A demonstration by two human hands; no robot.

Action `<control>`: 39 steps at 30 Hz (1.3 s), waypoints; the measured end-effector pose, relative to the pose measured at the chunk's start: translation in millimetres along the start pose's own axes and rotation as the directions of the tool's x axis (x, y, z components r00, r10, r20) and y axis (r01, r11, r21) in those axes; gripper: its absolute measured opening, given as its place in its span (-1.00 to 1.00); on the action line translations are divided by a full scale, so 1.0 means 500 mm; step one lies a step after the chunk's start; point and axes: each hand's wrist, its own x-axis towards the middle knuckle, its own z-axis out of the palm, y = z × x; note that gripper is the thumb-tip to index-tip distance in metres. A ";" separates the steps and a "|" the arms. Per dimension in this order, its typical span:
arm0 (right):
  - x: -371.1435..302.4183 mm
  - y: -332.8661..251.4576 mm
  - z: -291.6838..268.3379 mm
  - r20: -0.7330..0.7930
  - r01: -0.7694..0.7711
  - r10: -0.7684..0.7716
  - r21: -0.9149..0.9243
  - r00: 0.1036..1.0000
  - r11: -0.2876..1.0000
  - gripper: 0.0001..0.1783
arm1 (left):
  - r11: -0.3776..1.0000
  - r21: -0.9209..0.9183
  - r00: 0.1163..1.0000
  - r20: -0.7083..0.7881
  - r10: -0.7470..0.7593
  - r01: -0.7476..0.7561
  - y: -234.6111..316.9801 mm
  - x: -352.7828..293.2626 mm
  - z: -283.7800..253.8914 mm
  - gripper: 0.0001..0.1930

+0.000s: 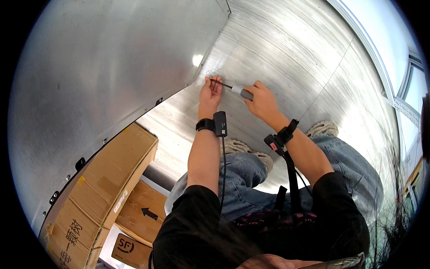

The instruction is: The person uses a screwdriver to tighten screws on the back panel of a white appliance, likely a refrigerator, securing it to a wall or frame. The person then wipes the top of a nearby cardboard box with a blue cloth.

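Note:
My right hand (263, 102) is wrapped round the grey handle of a screwdriver (237, 90). Its thin dark shaft points left, toward my left hand (210, 94). That hand is palm up with its fingers curled in, and the shaft's tip ends between its thumb and fingers. Anything small pinched at the tip is too little to make out. Just beyond and left of my hands stands a large grey metal panel (121, 58), its lower edge running diagonally past them.
Small black brackets (80, 164) and screws line the panel's edge. Cardboard boxes (101, 188) are stacked at the lower left. Below lies a pale streaked floor (286, 49), with my shoes (323, 128) on it. Each wrist bears a strapped black device (220, 123) with a cable. A window (414, 87) is at the far right.

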 end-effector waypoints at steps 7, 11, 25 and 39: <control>0.004 -0.008 -0.011 0.027 -0.020 0.018 0.079 0.999 0.997 -0.67 | 0.989 -0.147 0.981 0.196 0.017 0.012 0.000 0.007 -0.001 -0.78; 0.001 -0.004 -0.010 0.011 -0.061 0.060 0.171 0.998 0.983 -0.67 | 0.950 -0.311 0.984 0.172 0.045 0.011 -0.002 0.003 0.010 -0.78; 0.008 0.000 -0.029 0.024 -0.127 0.125 0.312 0.992 0.942 -0.71 | 0.934 -0.351 0.969 0.245 0.032 0.058 -0.008 0.008 0.015 -0.78; 0.019 0.019 0.000 0.207 -0.391 0.332 0.493 0.920 0.777 -0.61 | 0.960 -0.277 0.964 0.262 0.038 0.037 -0.022 0.019 0.013 -0.79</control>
